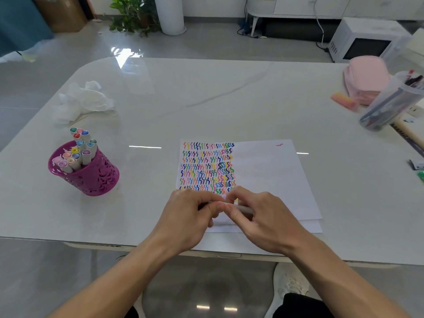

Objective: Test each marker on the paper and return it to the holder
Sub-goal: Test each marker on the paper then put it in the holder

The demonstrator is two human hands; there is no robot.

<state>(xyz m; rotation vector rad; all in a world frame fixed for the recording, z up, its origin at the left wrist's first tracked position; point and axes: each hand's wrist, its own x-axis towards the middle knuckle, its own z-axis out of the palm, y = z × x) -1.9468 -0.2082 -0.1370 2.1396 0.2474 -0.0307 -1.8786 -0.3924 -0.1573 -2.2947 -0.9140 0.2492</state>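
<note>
Pinching slim, seemingly grey marker (244, 209): both hands (185, 215) (263, 220).

Glossy grey floor (68, 49), white table (206, 92), potted plant (130, 14), microwave (364, 40).

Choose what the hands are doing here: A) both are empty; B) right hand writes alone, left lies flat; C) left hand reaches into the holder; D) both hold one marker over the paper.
D: the left hand and right hand both grip the same grey marker above the near part of the paper, away from the holder.
</note>
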